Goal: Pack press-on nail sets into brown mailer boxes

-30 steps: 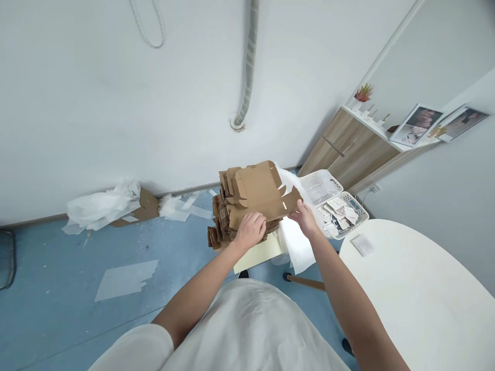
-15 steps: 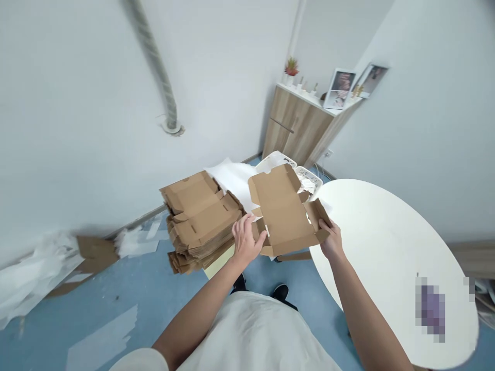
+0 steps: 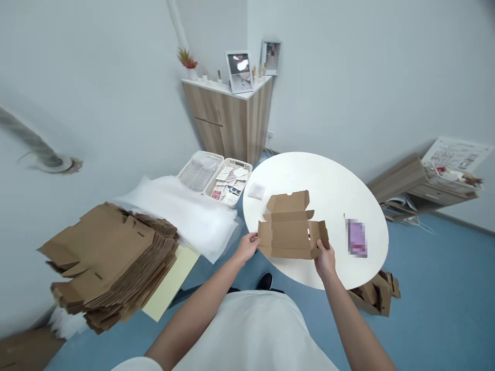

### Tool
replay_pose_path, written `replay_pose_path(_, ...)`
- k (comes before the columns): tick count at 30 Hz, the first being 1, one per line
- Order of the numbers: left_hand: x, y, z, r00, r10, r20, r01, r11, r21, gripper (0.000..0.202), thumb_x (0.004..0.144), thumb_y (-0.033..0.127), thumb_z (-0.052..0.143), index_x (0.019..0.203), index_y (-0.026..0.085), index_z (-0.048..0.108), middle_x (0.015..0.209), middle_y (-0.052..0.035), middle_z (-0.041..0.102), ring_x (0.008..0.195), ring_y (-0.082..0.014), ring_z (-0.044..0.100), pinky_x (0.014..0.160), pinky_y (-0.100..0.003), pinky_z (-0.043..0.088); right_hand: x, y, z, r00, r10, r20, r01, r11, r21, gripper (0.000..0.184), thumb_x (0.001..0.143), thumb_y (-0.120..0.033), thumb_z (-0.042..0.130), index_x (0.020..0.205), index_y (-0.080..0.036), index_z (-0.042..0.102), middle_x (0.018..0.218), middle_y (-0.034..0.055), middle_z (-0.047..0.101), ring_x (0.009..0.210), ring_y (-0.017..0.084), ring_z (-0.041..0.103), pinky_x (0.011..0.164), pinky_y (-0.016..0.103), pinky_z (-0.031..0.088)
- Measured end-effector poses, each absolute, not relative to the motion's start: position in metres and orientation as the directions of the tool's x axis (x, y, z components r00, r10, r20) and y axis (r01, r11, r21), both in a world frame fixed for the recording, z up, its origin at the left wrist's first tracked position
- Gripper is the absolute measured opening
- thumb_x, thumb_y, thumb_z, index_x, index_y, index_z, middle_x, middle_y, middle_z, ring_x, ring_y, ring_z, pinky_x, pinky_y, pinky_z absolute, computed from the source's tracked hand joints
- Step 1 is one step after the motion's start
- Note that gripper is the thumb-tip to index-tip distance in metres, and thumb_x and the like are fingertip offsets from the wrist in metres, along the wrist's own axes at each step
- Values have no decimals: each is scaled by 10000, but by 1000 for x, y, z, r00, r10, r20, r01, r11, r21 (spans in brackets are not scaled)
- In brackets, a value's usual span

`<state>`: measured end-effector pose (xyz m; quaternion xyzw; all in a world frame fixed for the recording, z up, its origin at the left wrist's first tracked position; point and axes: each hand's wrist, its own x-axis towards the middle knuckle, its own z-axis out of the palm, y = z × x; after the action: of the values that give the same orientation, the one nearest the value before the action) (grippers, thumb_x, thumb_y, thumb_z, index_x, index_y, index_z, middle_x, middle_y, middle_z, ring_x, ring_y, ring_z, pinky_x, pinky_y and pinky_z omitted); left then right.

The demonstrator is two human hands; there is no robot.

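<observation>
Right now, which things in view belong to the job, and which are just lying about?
Likely job:
unfolded cardboard box, gripped by the right hand, left hand at its edge
stack of flattened boxes

Likely lying about:
potted plant
nearer framed picture
blurred purple item

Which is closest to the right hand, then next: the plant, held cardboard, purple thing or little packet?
1. Held cardboard: in the right hand.
2. Purple thing: right side, on the table.
3. Little packet: table's left side.
4. Plant: far left, on the cabinet.

Seemingly a packing workroom; stacked flat cartons; white sheets; round table.
</observation>
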<state>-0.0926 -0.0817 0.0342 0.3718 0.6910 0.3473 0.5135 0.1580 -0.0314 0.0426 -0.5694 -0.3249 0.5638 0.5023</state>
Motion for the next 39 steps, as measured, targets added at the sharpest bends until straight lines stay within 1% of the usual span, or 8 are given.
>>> replay_pose_path(2, -76, -67, 30, -181, 904, -388, 300, 427, 853, 222, 776, 223, 425, 886, 135, 597, 766, -40, 641, 668, -132, 589, 596, -240, 445, 176, -31, 34, 198, 927, -318, -196, -281, -940, 441, 658, -416, 575, 1044, -210, 517, 1025, 65, 600, 824, 184, 600, 582, 272, 501)
replay_pose_path(5, -57, -51, 25, -146, 938, -314, 414, 346, 842, 219, 770, 197, 408, 866, 157, 601, 824, -32, 652, 697, -136, 592, 648, -255, 454, 197, -34, 22, 263, 903, -339, -177, -300, -937, 479, 652, -442, 562, 1070, -218, 495, 1031, 66, 591, 794, 178, 595, 529, 259, 490)
replay_pose_path(18, -53, 2, 3, -96, 947, -305, 560, 305, 770, 244, 790, 182, 369, 911, 179, 582, 926, -40, 639, 785, -138, 587, 725, -268, 444, 213, -48, -27, 225, 828, -514, 5, -528, -849, 463, 686, -460, 493, 1074, -210, 526, 1032, 58, 603, 883, 219, 576, 651, 335, 488)
replay_pose_path(23, -58, 8, -7, -85, 947, -308, 608, 295, 737, 345, 802, 245, 389, 1122, 133, 455, 988, -94, 587, 804, -149, 582, 760, -302, 440, 216, -43, -27, 378, 858, -347, 215, -446, -869, 567, 698, -443, 476, 1214, -218, 414, 1192, 56, 505, 1082, 211, 472, 852, 354, 410)
replay_pose_path(26, -56, 3, -4, -38, 991, -129, 732, 115, 671, 508, 798, 323, 411, 1243, 102, 310, 1193, -164, 445, 1030, -210, 490, 861, -370, 385, 215, -41, -24, 476, 843, -250, 411, -464, -784, 668, 697, -461, 473, 1283, -184, 312, 1240, 96, 439, 1164, 236, 377, 940, 384, 317)
replay_pose_path(29, -50, -2, 5, 198, 980, 3, 835, -171, 524, 611, 743, 438, 483, 1254, 147, 316, 1297, -161, 336, 1200, -283, 301, 958, -463, 252, 212, -35, -18, 539, 828, -158, 585, -503, -636, 721, 709, -488, 450, 1314, -158, 235, 1282, 137, 366, 1196, 290, 298, 949, 452, 250)
replay_pose_path(33, -35, 2, 12, 566, 822, -65, 776, -505, 379, 573, 651, 452, 597, 1152, 222, 440, 1310, -111, 348, 1232, -312, 226, 988, -528, 98, 213, -8, -2, 477, 874, -93, 717, -448, -534, 631, 729, -478, 425, 1283, -208, 289, 1273, 106, 380, 1178, 294, 301, 933, 473, 237)
replay_pose_path(39, -17, 7, -2, 611, 772, -179, 781, -549, 297, 399, 716, 145, 485, 1109, 210, 456, 1184, -106, 470, 1185, -258, 325, 980, -549, 44, 228, 57, 3, 254, 925, -281, 671, -378, -638, 519, 753, -419, 408, 1228, -210, 390, 1206, 86, 475, 1062, 217, 462, 863, 359, 373)
